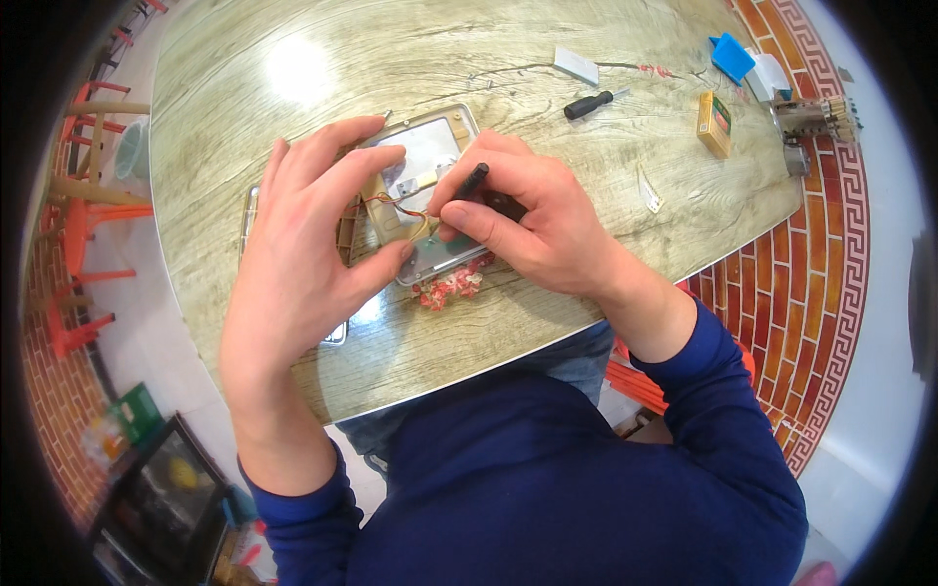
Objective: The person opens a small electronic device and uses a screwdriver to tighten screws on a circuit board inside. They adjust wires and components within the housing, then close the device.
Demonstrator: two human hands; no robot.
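An opened flat device casing (467,125), pale with a silvery panel inside, lies on the table in front of me. Thin coloured wires (399,207) cross its inner left part. My left hand (298,225) arches over the left side with fingers spread wide, the thumb by the near edge and fingertips by the far edge, steadying it. Pinched in my right hand (532,210) is a slim black tool (474,180), like a small screwdriver, slanting down to the casing. Its tip is hidden behind my fingers. Another panel (337,335) lies partly under my left hand.
A black-handled screwdriver (589,105), a white block (576,65), a yellow box (714,125) and a blue piece (731,59) lie toward the far right. Small loose bits (491,84) are scattered beyond the casing. Red-and-white scraps (451,286) sit by its near edge.
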